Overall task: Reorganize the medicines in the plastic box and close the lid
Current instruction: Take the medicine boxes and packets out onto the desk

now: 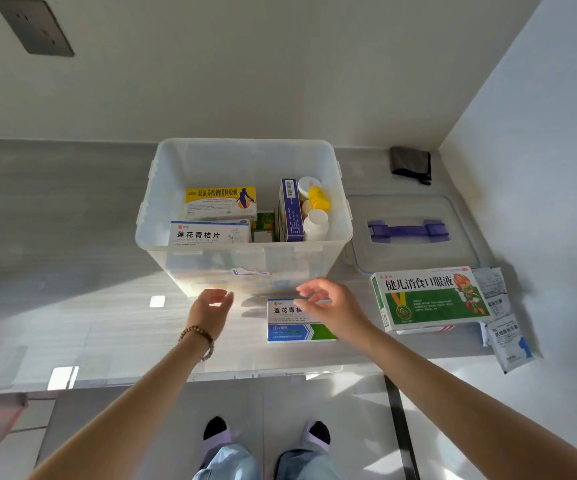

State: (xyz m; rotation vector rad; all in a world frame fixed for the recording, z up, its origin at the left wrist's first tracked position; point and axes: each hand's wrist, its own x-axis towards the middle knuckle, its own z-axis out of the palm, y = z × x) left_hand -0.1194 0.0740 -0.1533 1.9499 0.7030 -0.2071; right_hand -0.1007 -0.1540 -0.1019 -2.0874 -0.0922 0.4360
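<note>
Grey counter [72, 237], plastic box [245, 143] w/ 莲花青桔片 pack [210, 233]; L hand [209, 310], R hand [332, 306] fingers [309, 286] slack, empty.

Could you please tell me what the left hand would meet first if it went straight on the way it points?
Most likely the near wall of the plastic box: the left hand points straight toward it with nothing visible between, though depth is hard to judge.
</note>
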